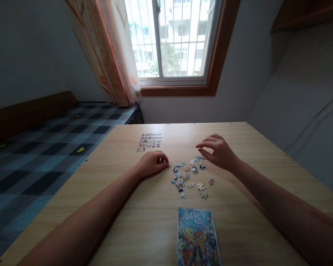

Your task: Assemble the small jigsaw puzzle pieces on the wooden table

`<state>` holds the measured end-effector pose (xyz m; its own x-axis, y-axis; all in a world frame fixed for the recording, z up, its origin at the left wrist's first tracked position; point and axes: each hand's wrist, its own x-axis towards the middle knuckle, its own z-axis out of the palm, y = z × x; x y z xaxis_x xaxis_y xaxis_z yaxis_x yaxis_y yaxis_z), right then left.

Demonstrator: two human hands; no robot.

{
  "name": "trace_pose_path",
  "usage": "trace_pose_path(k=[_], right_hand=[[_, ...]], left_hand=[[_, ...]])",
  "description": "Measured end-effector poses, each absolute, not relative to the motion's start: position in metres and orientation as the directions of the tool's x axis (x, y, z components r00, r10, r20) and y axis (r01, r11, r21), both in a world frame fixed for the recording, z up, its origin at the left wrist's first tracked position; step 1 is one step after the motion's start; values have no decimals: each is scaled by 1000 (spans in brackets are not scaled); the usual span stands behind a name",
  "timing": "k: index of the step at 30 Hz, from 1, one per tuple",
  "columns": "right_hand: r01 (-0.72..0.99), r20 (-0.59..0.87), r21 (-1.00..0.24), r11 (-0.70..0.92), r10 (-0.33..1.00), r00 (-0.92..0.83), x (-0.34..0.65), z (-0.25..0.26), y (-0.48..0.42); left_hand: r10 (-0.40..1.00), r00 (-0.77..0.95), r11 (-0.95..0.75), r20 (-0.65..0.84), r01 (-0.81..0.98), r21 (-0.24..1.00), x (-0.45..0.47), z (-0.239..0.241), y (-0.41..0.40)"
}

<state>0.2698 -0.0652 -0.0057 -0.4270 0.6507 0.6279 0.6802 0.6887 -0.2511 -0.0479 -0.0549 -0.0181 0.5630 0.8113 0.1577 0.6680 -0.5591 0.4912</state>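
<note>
A broad, pale wood-grain desk (141, 229) fills most of the view; beyond its left edge lies a bed (39, 147) with a blue, grey and black checked cover. Past its far edge, an orange-and-white patterned curtain (111, 55) hangs beside a window. Toward the near edge, about midway between the sides, lies a blue rectangular card or box (196, 236) with white "BLUEY" lettering and many coloured cartoon figures.

The right hand (218, 150) is raised over the desk's far half, thumb and fingers parted. The left hand (154, 163), well apart from it, rests with curled fingers; whether they grip a piece I cannot tell.

Between and nearer than the hands spread loose, multicoloured jigsaw pieces (179, 180), some overlapping. Toward the far left corner, small multicoloured pieces laid in rows (149, 139) form a block. One red-and-white piece (211, 181) lies at the loose spread's right side.
</note>
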Motion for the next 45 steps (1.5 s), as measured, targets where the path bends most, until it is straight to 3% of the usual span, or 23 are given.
trace_pose_path(k=[6, 12, 26, 33, 38, 45], right_hand=[[614, 436, -331, 716, 693, -574, 268, -15, -60], [641, 271, -393, 659, 750, -604, 282, -11, -54], [631, 58, -413, 657, 711, -701, 264, 7, -74], [663, 68, -369, 651, 731, -679, 265, 8, -75], [586, 142, -300, 752, 643, -752, 258, -2, -77], [577, 182, -288, 764, 635, -750, 252, -10, -77]], left_hand=[[795, 577, -587, 188, 653, 478, -49, -21, -52], [799, 573, -582, 183, 659, 476, -49, -20, -53], [760, 617, -626, 206, 607, 490, -52, -22, -50], [761, 613, -628, 213, 613, 480, -51, -23, -49], [765, 606, -626, 217, 621, 472, -51, -23, -49], [767, 607, -621, 206, 624, 475, -50, -19, -51]])
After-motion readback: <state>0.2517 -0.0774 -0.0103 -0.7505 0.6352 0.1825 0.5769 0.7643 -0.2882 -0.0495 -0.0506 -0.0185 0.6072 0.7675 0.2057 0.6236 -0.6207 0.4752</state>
